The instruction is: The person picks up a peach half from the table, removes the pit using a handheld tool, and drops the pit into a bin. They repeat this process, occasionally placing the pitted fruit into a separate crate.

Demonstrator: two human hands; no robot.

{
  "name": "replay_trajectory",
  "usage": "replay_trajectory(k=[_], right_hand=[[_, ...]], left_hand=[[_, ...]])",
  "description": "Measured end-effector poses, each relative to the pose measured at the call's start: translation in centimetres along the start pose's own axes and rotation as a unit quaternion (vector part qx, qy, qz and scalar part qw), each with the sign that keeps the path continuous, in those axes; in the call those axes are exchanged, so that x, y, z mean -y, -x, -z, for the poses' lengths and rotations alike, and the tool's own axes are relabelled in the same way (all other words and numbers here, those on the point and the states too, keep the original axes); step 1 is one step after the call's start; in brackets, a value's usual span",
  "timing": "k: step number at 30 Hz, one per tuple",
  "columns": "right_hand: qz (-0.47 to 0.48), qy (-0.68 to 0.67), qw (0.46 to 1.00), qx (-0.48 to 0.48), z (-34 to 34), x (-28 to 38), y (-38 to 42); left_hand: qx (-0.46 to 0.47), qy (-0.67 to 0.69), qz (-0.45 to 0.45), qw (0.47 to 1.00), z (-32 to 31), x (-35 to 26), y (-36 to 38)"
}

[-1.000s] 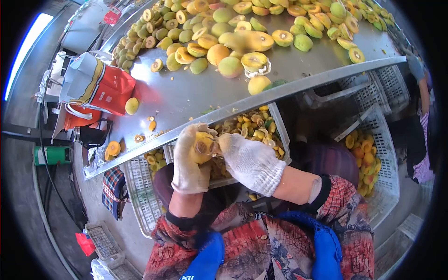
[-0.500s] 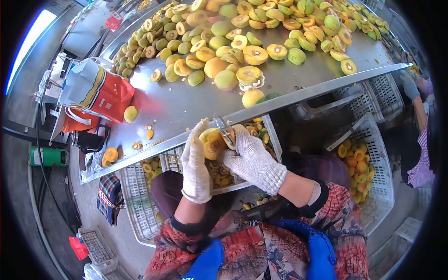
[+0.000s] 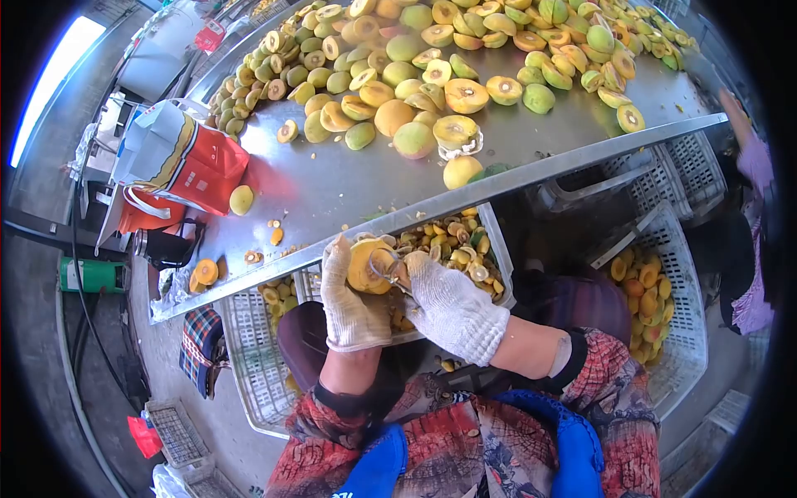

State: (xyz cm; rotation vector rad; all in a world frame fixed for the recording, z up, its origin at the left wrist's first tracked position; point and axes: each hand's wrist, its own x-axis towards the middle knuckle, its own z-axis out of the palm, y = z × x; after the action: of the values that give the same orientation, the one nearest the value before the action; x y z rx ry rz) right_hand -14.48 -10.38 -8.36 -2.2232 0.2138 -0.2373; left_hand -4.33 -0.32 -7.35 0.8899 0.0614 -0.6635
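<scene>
Wrapped in a white knit glove, my left hand (image 3: 355, 303) is closed around a yellow peach half (image 3: 362, 264), its cut side turned toward the right. My right hand (image 3: 462, 305), gloved too, grips a metal pitting tool (image 3: 387, 269) with a curved loop blade. That blade lies against the middle of the peach's cut face; the tool's handle is mostly hidden in my fingers. Both hands are over a white crate (image 3: 501, 261) of pits and fruit scraps, just below the edge of the metal table (image 3: 307, 195).
Many peach halves (image 3: 465, 95) are heaped across the table's far side. A red paper bag (image 3: 217, 170) stands at its left. Crates flank my knees: one at left (image 3: 249, 365), one at right (image 3: 685, 286) holding peaches. A co-worker's arm (image 3: 739, 124) shows at far right.
The blade has gone from above the peach half onto its cut face. My hands have come slightly lower, showing more of the crate of pits. The co-worker's arm has moved.
</scene>
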Motion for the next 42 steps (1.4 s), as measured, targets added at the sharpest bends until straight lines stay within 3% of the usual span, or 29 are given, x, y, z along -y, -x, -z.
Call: replay_trajectory(k=[3,6,9,14,21,24,27,29,37,40,42], right_hand=[[0.009,0.061,0.998,0.019,-0.3,-0.1,0.0],[-0.068,0.022,0.996,0.057,-0.5,0.0,0.1],[-0.039,-0.023,0.998,0.040,-1.4,-0.6,0.4],[0.005,-0.095,0.995,0.030,-1.1,-0.1,0.8],[-0.028,-0.107,0.993,0.033,-0.2,1.1,0.8],[-0.031,-0.138,0.989,0.053,-0.6,1.0,0.9],[-0.013,-0.171,0.982,0.082,-0.8,1.0,0.9],[0.008,-0.212,0.976,0.051,-2.0,1.2,1.8],[-0.024,-0.246,0.966,0.079,-1.3,1.7,2.2],[-0.037,-0.248,0.963,0.094,-1.3,1.7,2.1],[-0.055,-0.256,0.958,0.118,-1.3,1.9,2.2]], left_hand=[[0.020,-0.013,-0.064,0.998,-0.9,0.3,0.5],[0.042,-0.056,-0.079,0.994,-0.5,0.6,0.4],[0.051,-0.035,-0.071,0.996,0.0,0.7,0.7],[0.068,-0.120,-0.108,0.985,-0.5,0.4,1.6],[0.059,-0.259,-0.168,0.949,-0.9,-0.4,2.3],[0.071,-0.229,-0.172,0.955,-0.9,-0.7,2.8],[0.095,-0.326,-0.231,0.912,-0.9,-1.0,3.3],[0.124,-0.383,-0.258,0.878,-0.9,-1.3,3.6],[0.130,-0.356,-0.156,0.912,-0.7,-1.9,2.9],[0.188,-0.394,-0.182,0.881,0.2,-2.3,2.0],[0.210,-0.396,-0.148,0.882,-0.1,-2.8,2.1]])
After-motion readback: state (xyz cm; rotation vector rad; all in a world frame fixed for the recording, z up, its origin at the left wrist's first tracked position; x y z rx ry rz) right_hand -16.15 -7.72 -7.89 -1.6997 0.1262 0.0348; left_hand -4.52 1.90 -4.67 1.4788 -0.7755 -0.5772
